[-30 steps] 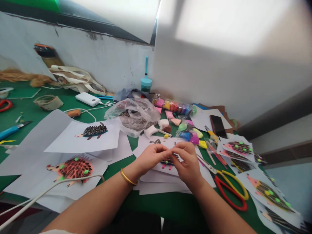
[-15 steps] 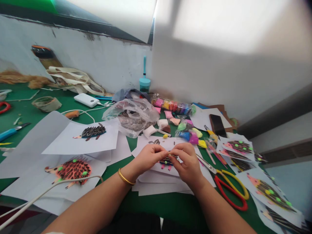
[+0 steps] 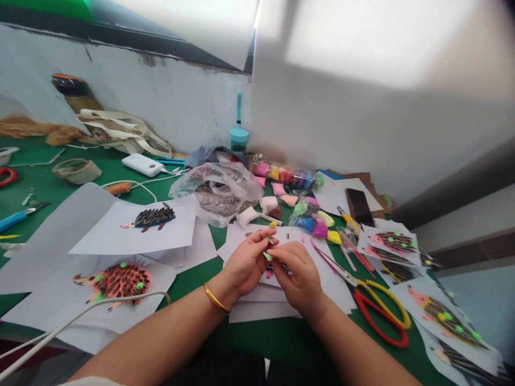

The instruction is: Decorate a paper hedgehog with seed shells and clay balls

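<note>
My left hand (image 3: 248, 261) is turned palm up with its fingers curled, and a small pale green bit shows by its fingertips. My right hand (image 3: 301, 276) pinches a small piece of light green modelling clay (image 3: 267, 257) against the left fingers. Below them on a white sheet (image 3: 261, 312) is a hedgehog picture, mostly covered by my hands; one pink foot (image 3: 269, 275) shows. A yellow lump of clay (image 3: 273, 225) lies just beyond my left fingertips. To the right of my right hand rest large scissors (image 3: 362, 284) with red and yellow handles.
Behind the sheet sit a clear plastic bag (image 3: 217, 187) of sunflower seeds and coloured clay packets (image 3: 319, 227). Seed hedgehog pictures lie at left (image 3: 120, 280) and right (image 3: 450, 316). A white cable (image 3: 100, 297) crosses the left papers. A phone (image 3: 359, 206) lies farther back.
My hands have moved apart slightly from their fingertip-to-fingertip pinch. The left hand has rolled palm up, and the green clay now shows between them.
</note>
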`<state>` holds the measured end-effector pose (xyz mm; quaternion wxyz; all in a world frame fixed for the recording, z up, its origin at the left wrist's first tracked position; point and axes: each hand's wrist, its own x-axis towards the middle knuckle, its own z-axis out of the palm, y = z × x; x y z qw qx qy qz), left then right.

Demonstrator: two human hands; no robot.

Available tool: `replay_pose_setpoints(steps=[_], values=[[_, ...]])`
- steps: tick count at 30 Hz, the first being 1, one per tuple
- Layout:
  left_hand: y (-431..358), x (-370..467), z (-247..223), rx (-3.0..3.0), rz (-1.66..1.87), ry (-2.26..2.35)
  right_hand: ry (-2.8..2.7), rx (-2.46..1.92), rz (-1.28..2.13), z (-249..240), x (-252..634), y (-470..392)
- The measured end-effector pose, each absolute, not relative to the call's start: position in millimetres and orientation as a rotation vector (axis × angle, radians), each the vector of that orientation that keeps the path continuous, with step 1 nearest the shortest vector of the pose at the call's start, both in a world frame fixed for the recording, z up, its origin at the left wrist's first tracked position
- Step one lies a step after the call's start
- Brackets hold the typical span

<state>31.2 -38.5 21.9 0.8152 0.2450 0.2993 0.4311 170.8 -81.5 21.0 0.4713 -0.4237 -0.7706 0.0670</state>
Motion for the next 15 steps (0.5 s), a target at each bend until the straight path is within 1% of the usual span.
replay_pose_setpoints(steps=[6, 12, 15], values=[[-34.6, 24.9, 32.8, 0.475, 0.866, 0.572, -2.082, -1.127, -0.061, 23.3, 161.1, -82.3], [-30.2, 14.8, 36.5, 0.498, 0.939, 0.589, -2.286, -1.081, -0.113, 20.5, 152.3, -90.3], [-30.9, 13.9, 35.9, 0.514, 0.901, 0.545, -2.253, -1.183, -0.215, 19.7, 152.4, -90.8]])
